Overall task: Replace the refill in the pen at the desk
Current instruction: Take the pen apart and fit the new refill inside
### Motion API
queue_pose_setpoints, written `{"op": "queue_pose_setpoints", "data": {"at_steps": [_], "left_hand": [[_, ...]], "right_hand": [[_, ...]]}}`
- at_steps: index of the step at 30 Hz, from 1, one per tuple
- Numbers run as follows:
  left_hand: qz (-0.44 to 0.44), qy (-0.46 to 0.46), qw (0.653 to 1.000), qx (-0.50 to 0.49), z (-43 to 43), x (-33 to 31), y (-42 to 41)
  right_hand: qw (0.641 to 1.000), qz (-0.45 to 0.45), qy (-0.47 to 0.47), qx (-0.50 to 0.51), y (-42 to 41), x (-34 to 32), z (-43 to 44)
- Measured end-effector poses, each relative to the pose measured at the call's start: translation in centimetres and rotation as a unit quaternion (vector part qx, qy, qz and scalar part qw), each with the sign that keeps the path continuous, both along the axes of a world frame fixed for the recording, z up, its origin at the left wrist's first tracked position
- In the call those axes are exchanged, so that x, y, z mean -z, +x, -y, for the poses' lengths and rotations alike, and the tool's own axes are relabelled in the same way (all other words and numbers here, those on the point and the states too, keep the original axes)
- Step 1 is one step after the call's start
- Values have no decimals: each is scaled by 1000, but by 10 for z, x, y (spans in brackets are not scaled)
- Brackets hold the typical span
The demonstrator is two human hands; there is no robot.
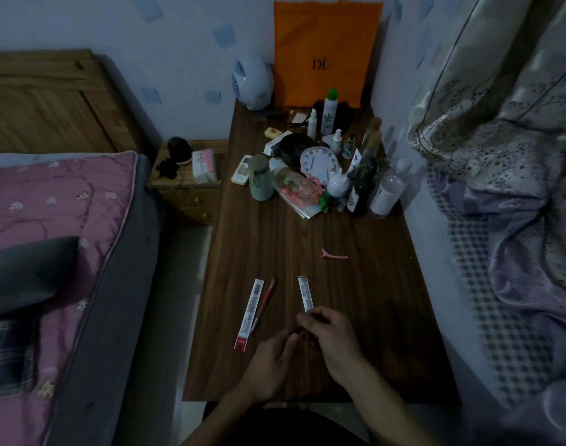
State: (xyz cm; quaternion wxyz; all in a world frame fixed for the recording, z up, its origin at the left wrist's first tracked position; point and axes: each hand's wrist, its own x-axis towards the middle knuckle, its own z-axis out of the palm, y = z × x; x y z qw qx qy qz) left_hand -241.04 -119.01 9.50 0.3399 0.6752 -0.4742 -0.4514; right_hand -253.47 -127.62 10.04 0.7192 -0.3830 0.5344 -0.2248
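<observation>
Left hand (272, 358), right hand (333, 336), pen (298, 329) above bedside desk (307, 239)

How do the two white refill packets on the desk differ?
The left packet shows whole, with a red near end; the right packet has its near end hidden behind the right hand. The left packet lies beside a red pen; the right packet lies alone. Both are white printed strips flat on the desk.
</observation>
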Motion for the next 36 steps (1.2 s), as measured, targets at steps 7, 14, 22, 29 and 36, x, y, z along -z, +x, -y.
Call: {"op": "queue_pose_setpoints", "data": {"at_steps": [7,14,22,29,36], "left_hand": [[-19,3,1000,-11,2,-6,0],[-15,-17,1000,5,12,-21,-1],[-23,-19,1000,3,13,-31,0],[-18,-19,1000,9,14,-32,3],[-13,-21,1000,6,9,-34,4]], "right_hand": [[998,53,28,2,-3,-4,2],[996,90,25,10,-4,-6,3],[993,108,36,13,-6,-7,5],[997,75,-10,1,-1,-15,5],[995,97,29,5,-2,-13,4]]}}
